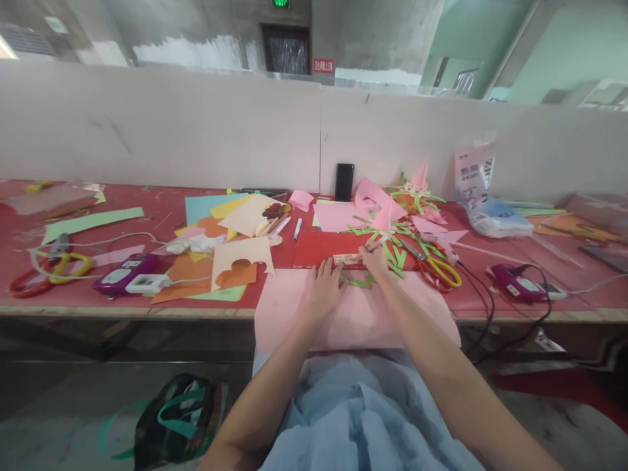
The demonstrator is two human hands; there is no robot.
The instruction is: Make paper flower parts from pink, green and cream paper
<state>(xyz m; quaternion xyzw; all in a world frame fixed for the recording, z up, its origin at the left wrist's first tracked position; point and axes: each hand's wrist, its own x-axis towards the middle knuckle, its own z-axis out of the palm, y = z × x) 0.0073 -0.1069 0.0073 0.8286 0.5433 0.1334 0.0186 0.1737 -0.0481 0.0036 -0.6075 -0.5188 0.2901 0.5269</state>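
My left hand (326,286) lies with its fingers spread over the front edge of a red board (314,245). Its fingertips are close to a small pale printed strip (346,259) on the board. My right hand (375,259) is closed in a pinch at the strip's right end; what it grips is too small to make out. Beneath both forearms a large pink sheet (294,314) hangs over the table edge. Green paper strips (398,256) lie scattered beside my right hand, and red and yellow scissors (441,271) rest just right of them.
Cut paper sheets (240,261) and a purple device (128,273) with cables occupy the left. More scissors (61,261) lie further left. A phone (344,182) leans against the white partition (196,131). A plastic pack (495,212) and another purple device (517,282) are on the right.
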